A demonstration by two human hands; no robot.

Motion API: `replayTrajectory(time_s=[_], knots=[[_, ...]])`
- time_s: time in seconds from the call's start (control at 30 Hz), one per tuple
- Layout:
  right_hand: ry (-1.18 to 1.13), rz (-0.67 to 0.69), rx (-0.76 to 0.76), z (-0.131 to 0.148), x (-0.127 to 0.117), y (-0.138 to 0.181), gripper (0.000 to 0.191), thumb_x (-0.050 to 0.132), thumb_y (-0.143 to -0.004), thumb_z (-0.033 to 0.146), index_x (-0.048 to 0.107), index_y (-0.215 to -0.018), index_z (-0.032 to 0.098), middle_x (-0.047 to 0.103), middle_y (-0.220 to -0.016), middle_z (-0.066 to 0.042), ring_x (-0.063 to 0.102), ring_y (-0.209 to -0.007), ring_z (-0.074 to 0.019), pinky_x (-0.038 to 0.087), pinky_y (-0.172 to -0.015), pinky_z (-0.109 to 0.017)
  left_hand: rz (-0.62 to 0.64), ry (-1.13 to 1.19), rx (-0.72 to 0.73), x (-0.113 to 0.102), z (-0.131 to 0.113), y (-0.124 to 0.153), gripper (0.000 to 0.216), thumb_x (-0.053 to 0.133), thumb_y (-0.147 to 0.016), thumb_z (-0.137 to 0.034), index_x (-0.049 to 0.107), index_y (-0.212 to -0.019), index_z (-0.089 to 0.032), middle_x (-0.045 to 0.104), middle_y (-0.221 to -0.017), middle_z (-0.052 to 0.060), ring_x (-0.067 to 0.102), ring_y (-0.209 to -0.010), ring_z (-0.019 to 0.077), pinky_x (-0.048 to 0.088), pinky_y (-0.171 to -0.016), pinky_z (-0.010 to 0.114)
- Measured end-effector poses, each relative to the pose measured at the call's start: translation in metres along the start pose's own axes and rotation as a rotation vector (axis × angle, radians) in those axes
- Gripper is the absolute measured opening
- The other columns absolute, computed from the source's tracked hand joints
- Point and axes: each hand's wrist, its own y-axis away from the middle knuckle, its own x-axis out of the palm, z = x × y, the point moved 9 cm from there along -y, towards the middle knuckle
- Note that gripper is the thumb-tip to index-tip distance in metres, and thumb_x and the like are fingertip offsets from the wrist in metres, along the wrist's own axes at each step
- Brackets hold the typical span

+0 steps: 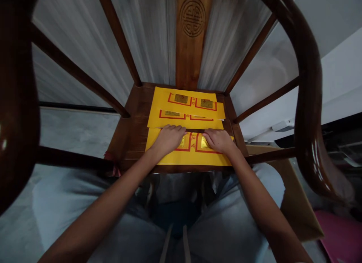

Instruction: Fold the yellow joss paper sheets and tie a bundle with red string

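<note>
From my remote seat, the biggest thing in view is a dark wooden armchair (308,104). Its curved rail sweeps around both sides of the picture, and a carved back splat (192,37) rises straight ahead. The person faces it from the front with knees under the edge, so its seat (132,123) serves as a low worktop within easy reach of both arms.

Three yellow sheets printed with red frames lie on that seat. The far sheet (161,99) sits by the splat. The middle sheet (154,121) is partly tucked under it, overlapping like shingles, which I judge keeps each one's lower edge showing. The near sheet (195,159) lies apart from those two along the front edge, with a strip of bare wood between.

Both hands rest on this near sheet. The left hand (169,139) and right hand (219,140) lie palm down, side by side but not touching, fingers spread loosely toward the sheet's far edge. Neither is closed around anything. That flat pressure seems to pin the thin paper square against the wood. I cannot tell whether the fingertips hook over the edge.

Small gold foil patches (206,103) sit inside the red frames, and the hands partly cover those on the near sheet.
</note>
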Motion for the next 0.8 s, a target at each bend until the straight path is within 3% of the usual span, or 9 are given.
replayTrajectory(time_s=[0.1, 0.2, 0.37, 0.53, 0.7, 0.8], knots=[[0.000, -0.044, -0.047, 0.002, 0.006, -0.002, 0.039, 0.036, -0.114, 0.036, 0.069, -0.110, 0.015, 0.075, -0.108, -0.012, 0.068, -0.099, -0.0254, 0.042, -0.079, -0.035, -0.021, 0.062, 0.022, 0.010, 0.006, 0.000, 0.033, 0.042, -0.110, -0.026, 0.071, -0.102, -0.013, 0.076, -0.097, 0.013, 0.070, -0.091, 0.0299, 0.048, -0.081, 0.041], [0.017, -0.140, -0.093, 0.004, 0.007, -0.003, 0.039, 0.038, -0.113, 0.036, 0.069, -0.105, 0.015, 0.072, -0.109, -0.014, 0.063, -0.103, -0.0278, 0.043, -0.088, -0.037, -0.125, 0.194, 0.058, 0.011, 0.011, 0.001, 0.034, 0.042, -0.111, -0.032, 0.070, -0.111, -0.013, 0.076, -0.103, 0.013, 0.068, -0.096, 0.0294, 0.049, -0.086, 0.041], [-0.005, -0.198, -0.123, 0.001, 0.013, -0.004, 0.039, 0.039, -0.113, 0.037, 0.069, -0.101, 0.015, 0.071, -0.103, -0.013, 0.062, -0.096, -0.0274, 0.044, -0.085, -0.039, -0.290, 0.386, 0.092, 0.002, 0.020, 0.005, 0.032, 0.048, -0.110, -0.038, 0.072, -0.105, -0.017, 0.073, -0.106, 0.010, 0.063, -0.098, 0.0262, 0.050, -0.091, 0.039], [-0.083, -0.313, -0.172, 0.002, 0.008, 0.000, 0.033, 0.044, -0.112, 0.038, 0.069, -0.115, 0.017, 0.073, -0.106, -0.012, 0.062, -0.101, -0.0280, 0.045, -0.089, -0.040, -0.282, 0.407, 0.056, 0.006, 0.022, 0.006, 0.028, 0.055, -0.107, -0.036, 0.075, -0.100, -0.018, 0.073, -0.096, 0.008, 0.063, -0.091, 0.0252, 0.049, -0.084, 0.038], [-0.132, -0.359, -0.236, 0.008, 0.007, 0.002, 0.037, 0.040, -0.112, 0.032, 0.071, -0.097, 0.020, 0.070, -0.097, -0.011, 0.059, -0.097, -0.0268, 0.048, -0.090, -0.040, -0.295, 0.276, -0.033, 0.006, 0.025, 0.008, 0.026, 0.059, -0.105, -0.036, 0.078, -0.098, -0.020, 0.076, -0.095, 0.007, 0.063, -0.090, 0.0275, 0.044, -0.085, 0.044], [-0.234, -0.381, -0.239, 0.007, 0.006, 0.002, 0.035, 0.042, -0.112, 0.030, 0.071, -0.096, 0.019, 0.070, -0.097, -0.011, 0.059, -0.095, -0.0260, 0.050, -0.090, -0.039, -0.268, 0.328, -0.028, 0.006, 0.022, 0.008, 0.026, 0.058, -0.106, -0.035, 0.079, -0.101, -0.020, 0.076, -0.097, 0.008, 0.063, -0.092, 0.0273, 0.044, -0.084, 0.043]])
